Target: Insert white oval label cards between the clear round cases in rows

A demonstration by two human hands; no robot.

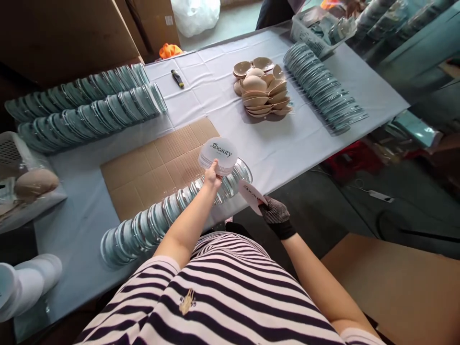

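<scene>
My bare left hand (213, 178) grips a stack of round white printed cards (218, 154), thumb on top, "beauty" lettering facing up. To its right, my right hand (276, 211), in a dark dotted glove, pinches one white printed card (250, 195) held at a tilt. Below the left hand, a long row of clear round plastic cases (154, 221) stands on edge along the table's near side. Under part of that row lies a flat cardboard sheet (158, 160). Farther off is a pile of beige bra cups (264, 91).
More rows of clear cases stand at the back left (89, 110) and right (319, 86). A small utility knife (177, 79) lies on the white-covered table (212, 72). Baskets stand at left (21, 187) and far right (312, 36). A person is partly visible beyond the table.
</scene>
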